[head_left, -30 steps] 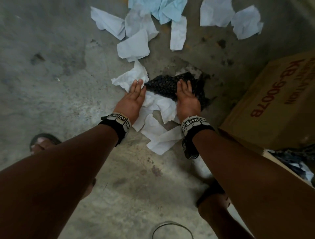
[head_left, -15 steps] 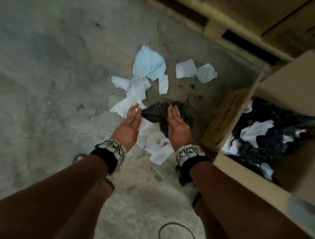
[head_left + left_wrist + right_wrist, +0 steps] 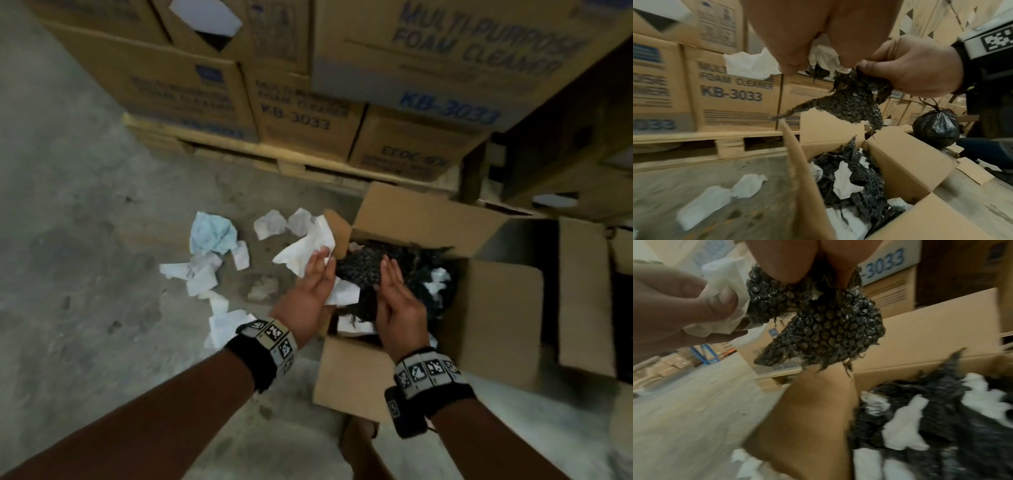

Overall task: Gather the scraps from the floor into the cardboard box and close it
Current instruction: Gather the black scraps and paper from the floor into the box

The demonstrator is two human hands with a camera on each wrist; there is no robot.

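Both hands hold one bundle of scraps over the open cardboard box. My left hand pinches white paper with its thumb, as the right wrist view shows. My right hand curls round black bubble wrap, which hangs in a torn sheet. The box holds more black wrap and white paper. On the floor to the left lie a pale blue scrap and several white scraps.
Stacked cartons on a wooden pallet stand just behind the box. A tied black bin bag sits past the box on its right. Loose cardboard lies to the right. Bare concrete floor spreads to the left.
The hands scooped the black wrap and white paper off the floor, lifted them and carried them right, over the box. The head view swung up and right.
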